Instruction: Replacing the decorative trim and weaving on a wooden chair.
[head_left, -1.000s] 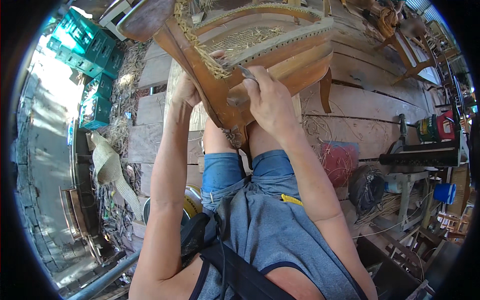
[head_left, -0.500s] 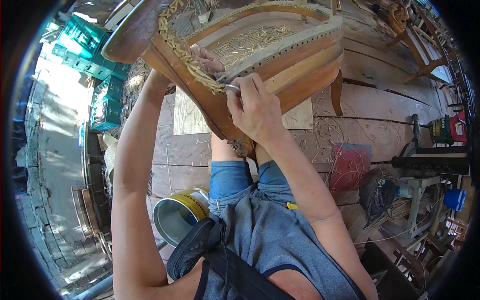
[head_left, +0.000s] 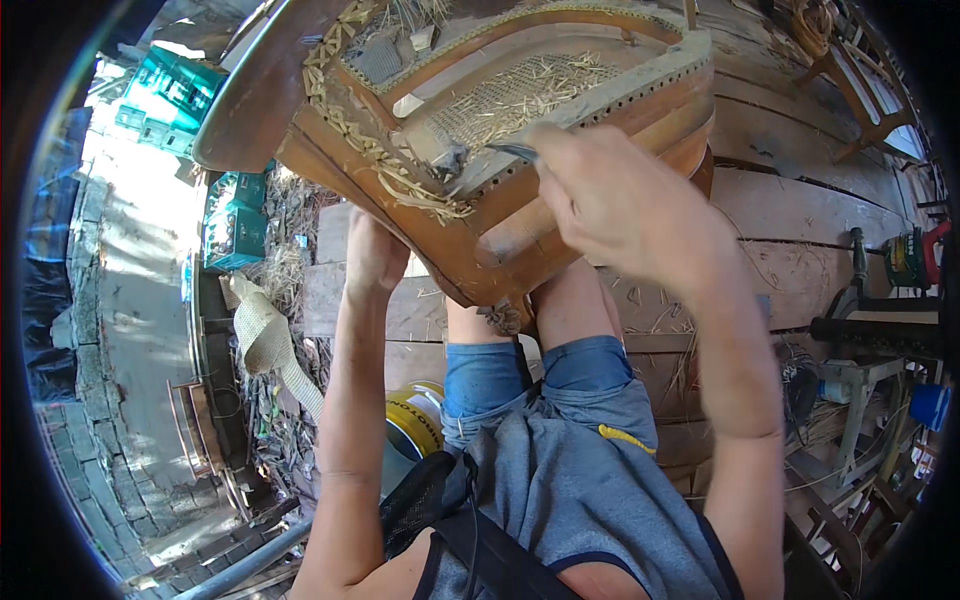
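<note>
A wooden chair frame (head_left: 440, 245) lies tilted over my knees. Torn woven cane strips (head_left: 345, 110) run along its left rail, ending in frayed strands at the near corner. A row of small holes lines the rail to the right. My right hand (head_left: 625, 195) is closed around a thin metal tool (head_left: 515, 151), its tip above the holed rail and apart from the cane; its handle is hidden in my fist. Below the left rail, my left hand (head_left: 376, 250) grips the frame's outer edge, its fingertips hidden behind the wood. Old caning (head_left: 465, 120) with loose straw-like scraps shows through the seat opening.
A yellow bucket (head_left: 415, 412) stands by my left leg. Green crates (head_left: 235, 225) and a length of woven webbing (head_left: 262, 330) lie at the left. On the right are a wooden stool (head_left: 855, 375), a blue container (head_left: 930, 402) and another chair (head_left: 865, 110).
My left hand has left the seat opening and dropped to the frame's outer edge. My right hand has drawn the tool away from the corner, up and to the right. The frame has shifted slightly.
</note>
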